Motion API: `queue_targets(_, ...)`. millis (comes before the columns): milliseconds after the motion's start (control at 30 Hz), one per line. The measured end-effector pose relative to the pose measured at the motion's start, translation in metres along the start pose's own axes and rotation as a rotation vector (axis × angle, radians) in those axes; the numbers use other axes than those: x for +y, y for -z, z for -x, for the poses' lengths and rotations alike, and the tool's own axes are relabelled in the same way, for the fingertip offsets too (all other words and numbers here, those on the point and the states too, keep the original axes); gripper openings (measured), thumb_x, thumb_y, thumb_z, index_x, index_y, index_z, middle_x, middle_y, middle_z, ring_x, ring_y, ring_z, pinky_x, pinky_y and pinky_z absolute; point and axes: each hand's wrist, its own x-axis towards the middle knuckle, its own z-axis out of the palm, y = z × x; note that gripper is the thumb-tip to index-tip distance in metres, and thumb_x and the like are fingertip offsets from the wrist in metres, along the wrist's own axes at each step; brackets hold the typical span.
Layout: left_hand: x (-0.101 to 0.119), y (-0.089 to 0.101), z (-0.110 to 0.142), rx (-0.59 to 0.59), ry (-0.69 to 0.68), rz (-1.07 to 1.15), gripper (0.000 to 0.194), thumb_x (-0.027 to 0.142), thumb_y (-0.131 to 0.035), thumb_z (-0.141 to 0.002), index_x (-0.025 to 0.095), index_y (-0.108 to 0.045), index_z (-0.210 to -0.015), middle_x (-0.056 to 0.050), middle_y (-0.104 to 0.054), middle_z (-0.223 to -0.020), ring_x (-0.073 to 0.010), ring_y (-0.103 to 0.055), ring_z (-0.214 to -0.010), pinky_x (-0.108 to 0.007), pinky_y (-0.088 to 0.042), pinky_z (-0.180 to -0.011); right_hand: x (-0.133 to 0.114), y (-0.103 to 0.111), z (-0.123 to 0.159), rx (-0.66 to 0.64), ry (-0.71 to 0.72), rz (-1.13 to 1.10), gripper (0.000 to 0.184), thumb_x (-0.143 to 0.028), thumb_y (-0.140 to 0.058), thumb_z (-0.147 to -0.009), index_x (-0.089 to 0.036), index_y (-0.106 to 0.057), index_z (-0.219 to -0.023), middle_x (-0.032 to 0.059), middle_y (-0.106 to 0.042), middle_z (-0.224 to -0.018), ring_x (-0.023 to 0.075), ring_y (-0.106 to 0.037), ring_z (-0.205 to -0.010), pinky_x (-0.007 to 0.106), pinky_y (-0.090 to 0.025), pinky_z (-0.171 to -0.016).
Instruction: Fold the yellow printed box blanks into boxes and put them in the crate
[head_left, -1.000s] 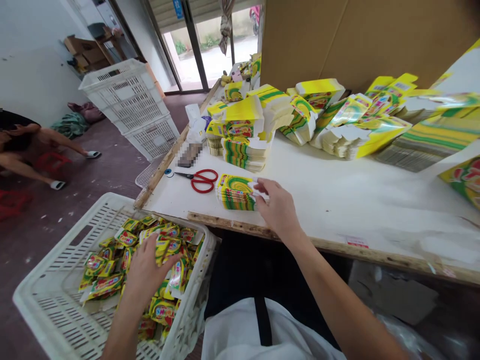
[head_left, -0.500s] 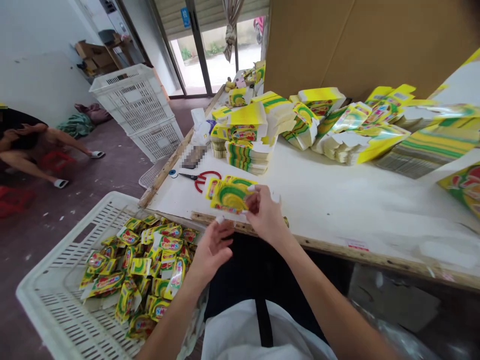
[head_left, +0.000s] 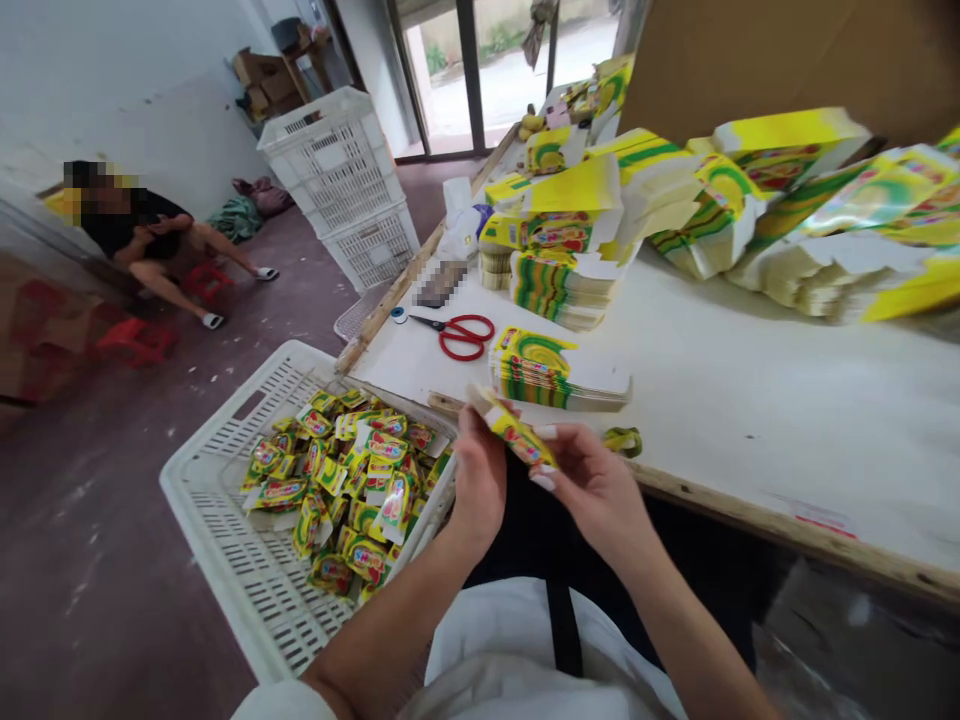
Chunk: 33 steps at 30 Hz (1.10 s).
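Both my hands meet in front of the table's near edge, gripping one flat yellow-green carton blank (head_left: 516, 433). My left hand (head_left: 480, 480) holds its left end, fingers curled. My right hand (head_left: 592, 485) pinches its right end. Just beyond them a small stack of the same flat blanks (head_left: 551, 370) lies on the white table (head_left: 750, 400). At my left, a white plastic crate (head_left: 225, 560) holds several yellow and red sachets (head_left: 352, 480).
Red-handled scissors (head_left: 461, 335) lie left of the stack. Big piles of flat cartons (head_left: 675, 220) fill the table's back. Stacked white crates (head_left: 345, 190) stand on the floor near the doorway. A person (head_left: 150, 240) crouches at far left beside red stools (head_left: 135, 340).
My left hand left the crate of sachets and rose to the carton blank. My right hand lifted that blank off the small stack and brought it toward me; both now hold it.
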Motion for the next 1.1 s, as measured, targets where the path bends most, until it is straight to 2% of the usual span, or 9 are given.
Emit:
queue_targets(133, -0.006, 0.012, 0.005, -0.044, 0.020, -0.083, 0.027, 0.043, -0.073, -0.078, 0.020, -0.066, -0.091, -0.001, -0.070, -0.089, -0.0153, -0.064, -0.081, -0.025, -0.050, -0.077, 0.001, 0.013, -0.004, -0.017, 0.046, 0.038, 0.010, -0.030, -0.065, -0.083, -0.021, -0.065, -0.087, 0.0022, -0.071, -0.081, 0.0189, -0.068, -0.072, 0.028, -0.057, -0.066)
queue_targets(200, 0.002, 0.020, 0.001, -0.087, 0.048, -0.111, 0.025, 0.040, -0.075, -0.077, 0.019, -0.069, -0.088, -0.001, -0.071, -0.082, -0.0158, -0.065, -0.076, -0.025, -0.051, -0.073, -0.001, 0.021, -0.004, -0.012, 0.113, 0.129, 0.008, -0.025, -0.060, -0.086, -0.021, -0.067, -0.087, 0.0022, -0.072, -0.081, 0.0187, -0.068, -0.071, 0.027, -0.056, -0.064)
queue_targets(333, 0.042, 0.041, -0.012, -0.210, -0.028, -0.219, 0.053, 0.051, -0.077, -0.072, 0.021, -0.062, -0.112, -0.009, -0.068, -0.112, -0.0248, -0.063, -0.104, -0.033, -0.049, -0.088, -0.012, 0.040, 0.001, -0.094, 0.349, 0.476, 0.025, -0.010, -0.053, -0.086, -0.023, -0.070, -0.097, 0.0034, -0.071, -0.086, 0.0178, -0.066, -0.075, 0.026, -0.053, -0.064)
queue_targets(467, 0.067, 0.047, -0.011, -0.619, 0.005, -0.638, 0.096, 0.057, -0.085, -0.055, 0.020, -0.045, -0.134, -0.016, -0.054, -0.135, -0.0348, -0.051, -0.123, -0.045, -0.039, -0.105, -0.029, 0.038, 0.008, -0.286, 0.591, 0.804, 0.031, -0.006, -0.049, -0.089, -0.026, -0.072, -0.094, 0.0026, -0.070, -0.080, 0.0191, -0.060, -0.075, 0.035, -0.050, -0.076)
queue_targets(567, 0.054, 0.038, 0.000, -0.770, 0.111, -0.866, 0.083, 0.036, -0.086, -0.061, 0.021, -0.045, -0.131, -0.011, -0.059, -0.128, -0.0321, -0.057, -0.116, -0.044, -0.045, -0.098, -0.031, 0.029, 0.014, -0.175, 0.683, 0.854, 0.029, -0.010, -0.052, -0.090, -0.028, -0.067, -0.107, 0.0045, -0.069, -0.102, 0.0242, -0.059, -0.102, 0.050, -0.034, -0.105)
queue_targets(700, 0.031, 0.026, 0.014, -0.616, 0.046, -0.968, 0.065, 0.024, -0.075, -0.071, 0.021, -0.041, -0.126, -0.007, -0.063, -0.115, -0.0263, -0.062, -0.103, -0.039, -0.052, -0.087, -0.014, 0.024, 0.020, 0.136, 0.418, 0.579, 0.062, -0.035, -0.058, -0.090, -0.023, -0.033, -0.146, 0.0142, -0.038, -0.148, 0.0322, -0.032, -0.137, 0.055, -0.027, -0.112)
queue_targets(900, 0.024, 0.018, 0.026, -0.698, -0.270, -1.015, 0.079, 0.019, -0.072, -0.072, 0.021, -0.024, -0.135, -0.014, -0.050, -0.134, -0.0297, -0.054, -0.120, -0.042, -0.048, -0.096, 0.005, 0.018, 0.021, -0.102, -0.210, -0.156, 0.056, -0.055, -0.059, -0.086, -0.027, -0.053, -0.133, 0.0079, -0.051, -0.141, 0.0284, -0.043, -0.133, 0.047, -0.033, -0.112)
queue_targets(1000, 0.022, 0.018, 0.026, -0.662, -0.369, -1.029, 0.068, 0.017, -0.068, -0.074, 0.023, -0.028, -0.129, -0.011, -0.055, -0.125, -0.0276, -0.059, -0.112, -0.040, -0.052, -0.090, 0.004, 0.015, 0.019, -0.084, -0.291, -0.284, 0.064, -0.060, -0.068, -0.077, -0.027, -0.057, -0.130, 0.0082, -0.056, -0.136, 0.0302, -0.048, -0.129, 0.049, -0.037, -0.109)
queue_targets(1100, 0.020, 0.019, 0.024, -0.645, -0.328, -1.088, 0.064, 0.014, -0.067, -0.070, 0.023, -0.032, -0.123, -0.009, -0.058, -0.115, -0.0276, -0.063, -0.101, -0.040, -0.054, -0.082, 0.004, 0.014, 0.020, -0.019, -0.218, -0.207, 0.065, -0.063, -0.061, -0.081, -0.026, -0.054, -0.134, 0.0090, -0.061, -0.129, 0.0294, -0.052, -0.125, 0.049, -0.036, -0.109)
